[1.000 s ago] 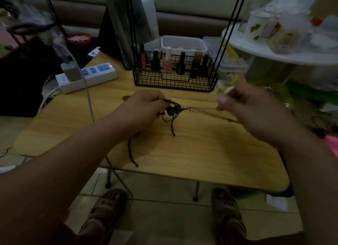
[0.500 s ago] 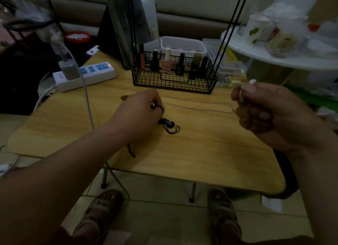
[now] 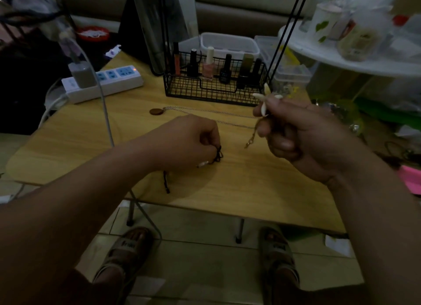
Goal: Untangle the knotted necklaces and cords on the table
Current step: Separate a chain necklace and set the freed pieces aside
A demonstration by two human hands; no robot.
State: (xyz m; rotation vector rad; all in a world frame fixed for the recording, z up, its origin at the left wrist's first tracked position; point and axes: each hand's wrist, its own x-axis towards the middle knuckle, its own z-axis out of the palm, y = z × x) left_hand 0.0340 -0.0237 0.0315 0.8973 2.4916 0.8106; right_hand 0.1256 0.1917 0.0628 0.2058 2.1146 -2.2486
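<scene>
Curled fingertips of the left hand (image 3: 189, 143) pinch a black cord (image 3: 219, 155) at its knotted part, low over the wooden table (image 3: 262, 190). Only a small dark tangle of loops pokes out past the fingers. A short pale piece (image 3: 202, 164) sticks out just under the grip. The cord's loose tail (image 3: 167, 184) comes out from beneath the wrist and lies on the table on the person's side of the grip, thin, dark and braided-looking.

Off to the right and held higher, the right hand (image 3: 303, 136) is folded nearly into a fist, thumb and forefinger pinching a shell necklace (image 3: 265, 99). Several pale, pointed shells fan out just above the pinch. Below it a thin golden chain end (image 3: 250, 140) hangs with a small clasp at its tip. Whether the clasp touches the table cannot be told.

Beyond both grips a silver chain (image 3: 205, 110) lies on the table in two fine strands. It runs from a round brown pendant (image 3: 156, 111), beyond the left hand, across toward the right hand's fingers. Whether it reaches them is unclear. Farther back stands a black wire basket (image 3: 182, 88) of nail polish bottles (image 3: 208, 64).
</scene>
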